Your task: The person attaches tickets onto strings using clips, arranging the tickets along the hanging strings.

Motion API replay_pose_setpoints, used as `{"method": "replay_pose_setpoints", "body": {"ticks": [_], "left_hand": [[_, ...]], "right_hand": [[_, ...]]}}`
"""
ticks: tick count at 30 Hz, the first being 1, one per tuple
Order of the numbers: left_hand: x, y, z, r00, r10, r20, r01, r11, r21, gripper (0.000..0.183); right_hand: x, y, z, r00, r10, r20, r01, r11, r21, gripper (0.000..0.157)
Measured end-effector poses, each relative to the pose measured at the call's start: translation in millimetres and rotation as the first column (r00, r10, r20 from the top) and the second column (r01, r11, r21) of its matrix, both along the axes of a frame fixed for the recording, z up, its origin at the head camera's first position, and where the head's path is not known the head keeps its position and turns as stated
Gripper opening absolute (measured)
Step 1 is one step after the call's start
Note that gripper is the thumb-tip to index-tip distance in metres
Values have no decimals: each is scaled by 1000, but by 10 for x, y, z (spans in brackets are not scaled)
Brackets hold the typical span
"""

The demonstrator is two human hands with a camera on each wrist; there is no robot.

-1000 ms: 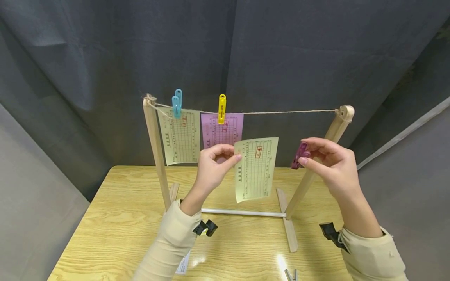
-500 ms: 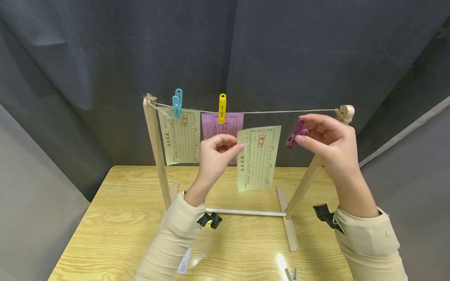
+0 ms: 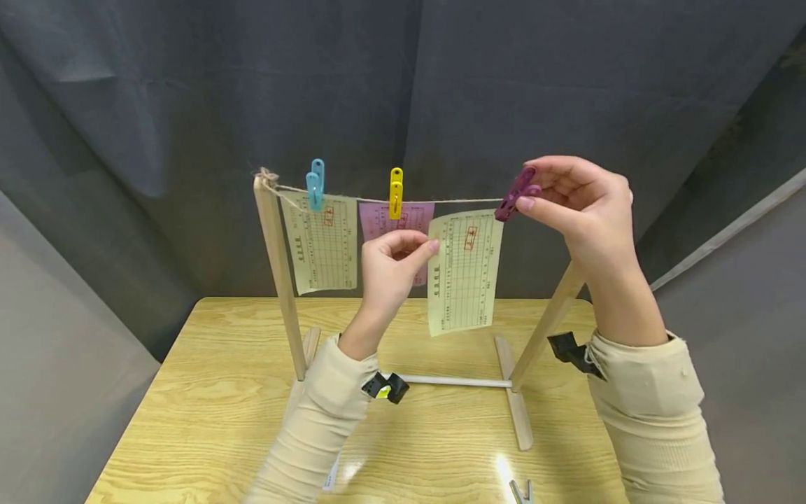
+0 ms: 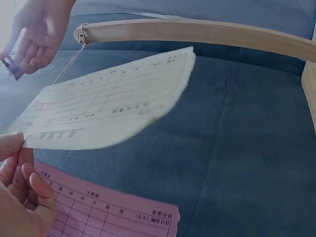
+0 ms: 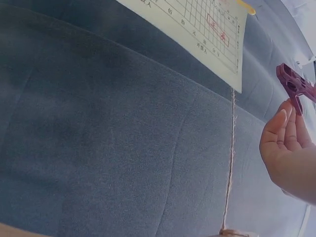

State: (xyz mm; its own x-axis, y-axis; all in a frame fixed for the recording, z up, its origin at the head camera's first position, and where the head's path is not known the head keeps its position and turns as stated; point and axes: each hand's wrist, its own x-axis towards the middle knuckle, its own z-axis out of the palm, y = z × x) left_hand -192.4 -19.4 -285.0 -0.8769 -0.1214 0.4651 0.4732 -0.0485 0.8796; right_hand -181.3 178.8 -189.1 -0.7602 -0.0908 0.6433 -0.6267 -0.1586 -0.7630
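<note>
My left hand (image 3: 395, 269) pinches the left edge of a pale green printed slip (image 3: 464, 280) with a red stamp. The slip hangs just below the twine line (image 3: 462, 201), its top edge close under it. In my right hand (image 3: 582, 206), thumb and fingers pinch a purple clothespin (image 3: 518, 192), which is near the slip's top right corner and overlaps the line in the head view. From the right wrist, the purple clothespin (image 5: 295, 86) appears apart from the slip (image 5: 207, 34). The left wrist view shows the slip (image 4: 108, 106) tilted, with a pink slip (image 4: 108, 212) below it.
On the line, a blue clothespin (image 3: 315, 185) holds another green slip (image 3: 324, 252) and a yellow clothespin (image 3: 395, 194) holds the pink slip. A wooden post (image 3: 279, 280) supports the left end. A grey clip (image 3: 521, 492) lies on the wooden table (image 3: 428, 441).
Both hands have risen toward the line. The green slip has moved up with the left hand, and the purple clothespin has moved up and left with the right hand.
</note>
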Motion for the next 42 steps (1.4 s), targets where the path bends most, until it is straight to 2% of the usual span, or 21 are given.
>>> {"method": "replay_pose_setpoints", "body": {"ticks": [9, 14, 17, 26, 35, 42], "left_hand": [[-51, 56, 6, 999, 9, 33, -12, 996, 86, 13], [-63, 66, 16, 999, -10, 47, 5, 993, 117, 13], [-69, 66, 21, 998, -22, 53, 15, 992, 123, 13], [-87, 68, 2, 997, -45, 56, 37, 989, 142, 11], [-89, 65, 8, 997, -57, 58, 49, 990, 134, 11], [-117, 53, -3, 997, -60, 40, 54, 991, 123, 11]], "right_hand": [[-101, -64, 93, 995, 1, 95, -2, 1000, 14, 25], [-196, -98, 132, 987, 80, 142, -80, 997, -1, 23], [-243, -130, 156, 984, 90, 156, -94, 995, 18, 21], [-347, -195, 154, 983, 57, 177, -67, 996, 51, 14], [-411, -195, 162, 980, -6, 199, -10, 997, 78, 14], [-445, -200, 171, 969, -71, 235, 22, 978, 208, 13]]}}
